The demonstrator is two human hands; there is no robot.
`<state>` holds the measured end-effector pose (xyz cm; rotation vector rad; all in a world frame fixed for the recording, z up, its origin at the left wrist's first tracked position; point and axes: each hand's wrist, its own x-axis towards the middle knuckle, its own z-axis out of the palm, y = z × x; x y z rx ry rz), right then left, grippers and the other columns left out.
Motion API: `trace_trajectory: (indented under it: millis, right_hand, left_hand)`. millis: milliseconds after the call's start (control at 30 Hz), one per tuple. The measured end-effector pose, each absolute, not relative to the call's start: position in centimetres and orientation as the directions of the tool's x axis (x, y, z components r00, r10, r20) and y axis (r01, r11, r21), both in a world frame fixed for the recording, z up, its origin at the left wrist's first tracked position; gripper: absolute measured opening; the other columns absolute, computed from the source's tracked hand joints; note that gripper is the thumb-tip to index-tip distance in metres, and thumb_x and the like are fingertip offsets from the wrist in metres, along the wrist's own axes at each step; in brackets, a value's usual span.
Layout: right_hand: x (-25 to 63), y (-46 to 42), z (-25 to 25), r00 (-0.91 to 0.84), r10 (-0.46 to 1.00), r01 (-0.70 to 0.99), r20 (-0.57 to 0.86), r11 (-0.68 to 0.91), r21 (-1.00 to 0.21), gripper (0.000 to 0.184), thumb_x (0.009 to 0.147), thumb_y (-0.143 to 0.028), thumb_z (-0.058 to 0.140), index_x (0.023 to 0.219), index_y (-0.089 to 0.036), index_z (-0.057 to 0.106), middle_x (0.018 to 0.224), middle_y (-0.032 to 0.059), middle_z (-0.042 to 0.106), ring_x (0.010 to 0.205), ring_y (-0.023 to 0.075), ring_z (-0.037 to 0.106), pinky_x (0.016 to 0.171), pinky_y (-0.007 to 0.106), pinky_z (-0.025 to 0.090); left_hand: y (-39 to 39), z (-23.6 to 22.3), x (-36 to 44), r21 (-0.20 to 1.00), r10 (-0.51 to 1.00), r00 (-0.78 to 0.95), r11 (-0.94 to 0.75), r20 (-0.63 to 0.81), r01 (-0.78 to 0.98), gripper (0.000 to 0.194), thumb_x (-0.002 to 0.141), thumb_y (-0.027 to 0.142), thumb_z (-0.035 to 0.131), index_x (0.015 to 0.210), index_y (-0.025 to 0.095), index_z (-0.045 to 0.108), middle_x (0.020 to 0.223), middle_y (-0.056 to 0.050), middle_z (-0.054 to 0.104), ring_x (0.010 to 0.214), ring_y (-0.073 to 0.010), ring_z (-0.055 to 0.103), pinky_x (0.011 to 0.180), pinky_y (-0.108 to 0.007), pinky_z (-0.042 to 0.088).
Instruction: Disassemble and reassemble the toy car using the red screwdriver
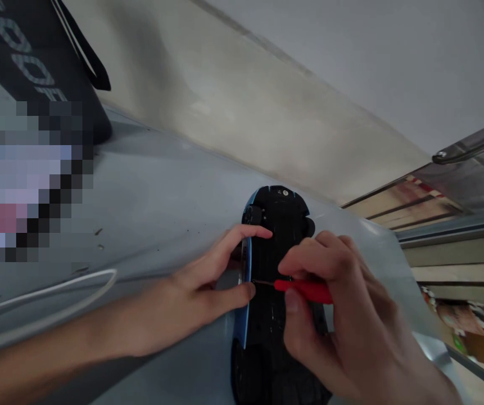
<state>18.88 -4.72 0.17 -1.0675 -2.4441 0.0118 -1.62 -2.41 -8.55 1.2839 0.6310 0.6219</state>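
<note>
My left hand (208,281) reaches in from the lower left, forearm flat along the grey table (140,191), thumb and fingers pinched against the side edge of the toy car (273,292). My right hand (338,304) enters from the lower right, fingers closed on the red screwdriver (304,289). The car lies underside up at centre table, long axis running away from me. The screwdriver lies crosswise, tip pointing left at the chassis edge. A white cable (56,292) lies left.
</note>
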Motion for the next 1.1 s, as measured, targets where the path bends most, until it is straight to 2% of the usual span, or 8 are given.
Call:
trace_trajectory:
  millis: [167, 233, 467, 567, 667, 933, 1000, 1100]
  right_hand:
    - [18.9, -4.8, 0.1, -0.6, 0.687, 0.688, 0.41, 0.705, -0.173, 0.016, 0.097, -0.006, 0.05, 0.1, -0.021, 0.055, 0.082, -0.0002, 0.07, 0.071, 0.0154, 0.064, 0.066, 0.032, 0.049]
    - [18.9, -4.7, 0.0, -0.604, 0.677, 0.681, 0.42, 0.712, -0.169, 0.015, 0.097, -0.007, 0.05, 0.102, -0.02, 0.054, 0.084, 0.0006, 0.07, 0.072, 0.016, 0.065, 0.066, 0.033, 0.05]
    - [18.9, -4.5, -0.1, -0.604, 0.658, 0.672, 0.451, 0.724, -0.156, 0.015, 0.098, -0.006, 0.052, 0.104, -0.02, 0.055, 0.081, -0.0007, 0.068, 0.069, 0.0146, 0.062, 0.066, 0.032, 0.05]
    - [19.1, -4.4, -0.1, -0.603, 0.672, 0.669, 0.43, 0.72, -0.186, 0.013, 0.101, -0.008, 0.054, 0.103, -0.021, 0.056, 0.076, -0.0027, 0.065, 0.067, 0.0136, 0.061, 0.065, 0.03, 0.05]
    - [19.4, -4.2, -0.3, -0.621, 0.655, 0.639, 0.43, 0.741, -0.205, 0.017, 0.102, -0.006, 0.051, 0.107, -0.021, 0.056, 0.084, 0.0006, 0.068, 0.073, 0.0153, 0.064, 0.069, 0.031, 0.052]
    - [21.3, -4.1, -0.5, -0.493, 0.764, 0.644, 0.415, 0.642, -0.416, 0.018, 0.104, -0.013, 0.054, 0.116, -0.026, 0.054, 0.098, 0.0001, 0.069, 0.078, 0.0131, 0.068, 0.071, 0.028, 0.052]
    - [22.5, -4.4, -1.2, -0.378, 0.823, 0.631, 0.424, 0.564, -0.533, 0.018, 0.104, -0.018, 0.057, 0.119, -0.029, 0.057, 0.1, -0.0006, 0.069, 0.078, 0.0132, 0.067, 0.067, 0.027, 0.051]
    - [24.1, -4.4, -3.6, -0.03, 0.901, 0.501, 0.434, 0.389, -0.773, 0.01, 0.108, -0.028, 0.055, 0.115, -0.031, 0.061, 0.092, -0.002, 0.063, 0.074, 0.0131, 0.061, 0.065, 0.025, 0.05]
  left_hand:
    - [-2.4, -8.6, -1.6, 0.974, 0.719, 0.688, 0.209, -0.094, -0.086, 0.053, 0.106, 0.035, 0.06, 0.155, 0.043, 0.041, 0.148, 0.001, 0.061, 0.14, -0.0266, 0.053, 0.118, -0.044, 0.047]
    - [-2.4, -8.6, -1.6, 0.977, 0.719, 0.689, 0.201, -0.094, -0.076, 0.054, 0.106, 0.037, 0.061, 0.156, 0.044, 0.041, 0.15, 0.001, 0.059, 0.141, -0.0272, 0.052, 0.12, -0.046, 0.045]
    - [-2.1, -8.9, -1.8, 0.983, 0.712, 0.694, 0.182, -0.105, -0.038, 0.055, 0.107, 0.037, 0.061, 0.156, 0.043, 0.039, 0.142, -0.002, 0.061, 0.14, -0.028, 0.053, 0.124, -0.053, 0.04]
    - [-2.0, -9.0, -1.8, 0.982, 0.703, 0.707, 0.178, -0.083, -0.062, 0.055, 0.107, 0.035, 0.059, 0.157, 0.042, 0.037, 0.141, -0.003, 0.061, 0.139, -0.028, 0.054, 0.122, -0.054, 0.042]
    - [-2.1, -9.1, -1.8, 0.98, 0.707, 0.702, 0.186, -0.085, -0.069, 0.057, 0.106, 0.034, 0.06, 0.158, 0.04, 0.039, 0.136, -0.004, 0.063, 0.137, -0.0288, 0.055, 0.118, -0.053, 0.045]
    - [-2.0, -8.8, -1.6, 0.988, 0.724, 0.686, 0.148, -0.074, -0.05, 0.051, 0.106, 0.035, 0.059, 0.153, 0.041, 0.043, 0.141, -0.002, 0.063, 0.136, -0.0269, 0.056, 0.115, -0.049, 0.049]
    - [-1.8, -8.7, -2.0, 0.997, 0.735, 0.674, 0.079, -0.074, 0.024, 0.051, 0.106, 0.038, 0.058, 0.154, 0.042, 0.042, 0.138, -0.003, 0.065, 0.129, -0.0265, 0.061, 0.109, -0.046, 0.053]
    - [-1.6, -8.2, -2.8, 0.948, 0.758, 0.639, -0.093, -0.13, 0.303, 0.054, 0.106, 0.046, 0.057, 0.158, 0.044, 0.041, 0.132, -0.003, 0.067, 0.113, -0.0261, 0.069, 0.096, -0.042, 0.059]
